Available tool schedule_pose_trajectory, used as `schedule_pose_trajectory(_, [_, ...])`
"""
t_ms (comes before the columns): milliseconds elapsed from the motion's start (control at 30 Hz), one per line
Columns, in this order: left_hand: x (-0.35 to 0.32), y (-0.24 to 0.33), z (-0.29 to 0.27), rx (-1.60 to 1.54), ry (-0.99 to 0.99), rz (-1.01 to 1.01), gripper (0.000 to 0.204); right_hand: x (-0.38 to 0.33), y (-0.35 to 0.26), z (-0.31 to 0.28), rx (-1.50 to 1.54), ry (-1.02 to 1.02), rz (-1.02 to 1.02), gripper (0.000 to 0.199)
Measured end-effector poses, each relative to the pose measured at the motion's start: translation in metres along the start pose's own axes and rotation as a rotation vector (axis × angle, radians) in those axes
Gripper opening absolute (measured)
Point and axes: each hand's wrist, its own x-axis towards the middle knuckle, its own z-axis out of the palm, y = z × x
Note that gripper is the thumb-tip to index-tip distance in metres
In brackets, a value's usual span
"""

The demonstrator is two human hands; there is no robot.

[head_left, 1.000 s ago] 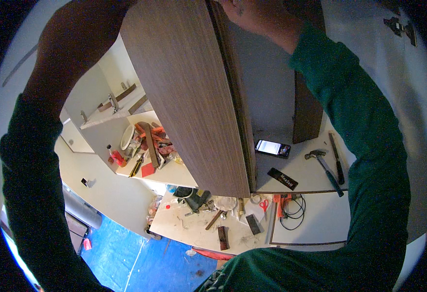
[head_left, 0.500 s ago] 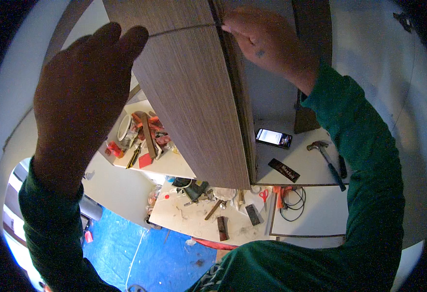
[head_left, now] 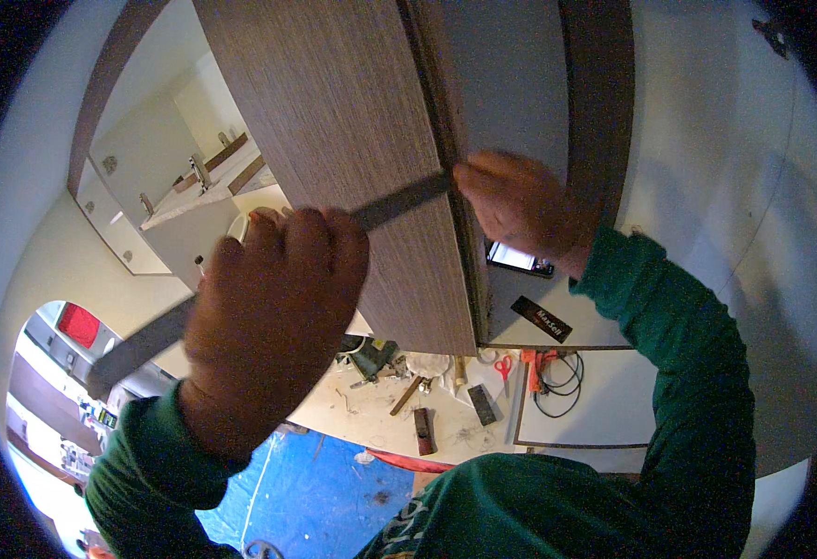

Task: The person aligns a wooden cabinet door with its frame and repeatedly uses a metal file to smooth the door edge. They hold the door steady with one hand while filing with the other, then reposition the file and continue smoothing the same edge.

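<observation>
The left hand [head_left: 273,321] is clenched around the near end of a long flat metal file [head_left: 399,202], laid across the front of a wood-grain cabinet door [head_left: 352,140]. The right hand [head_left: 520,205] pinches the file's far end at the door's right edge. The file looks stiff, thin and fairly light, best held at both ends as here; its flat faces could slip. Below, a counter [head_left: 604,419] carries red scissors [head_left: 503,368], a phone [head_left: 518,259] and a coiled cable [head_left: 557,373].
</observation>
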Motion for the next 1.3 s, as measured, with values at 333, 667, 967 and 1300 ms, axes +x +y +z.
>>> schedule_pose_trajectory(333, [0.029,-0.047,-0.004,0.017,0.169,-0.149,0.033,0.052,0.028,-0.063,-0.224,0.132,-0.113,0.018])
schedule_pose_trajectory(667, [0.08,-0.186,-0.001,0.21,0.79,-0.193,0.025,0.198,0.054,-0.106,-0.165,0.484,-0.215,0.014])
schedule_pose_trajectory(967, [0.095,-0.168,-0.015,0.114,0.93,-0.225,0.017,0.21,0.065,-0.119,-0.253,0.46,-0.214,0.016])
schedule_pose_trajectory(1300, [0.048,-0.084,0.008,0.065,0.275,-0.199,0.034,0.103,0.052,-0.071,-0.346,0.141,-0.167,0.019])
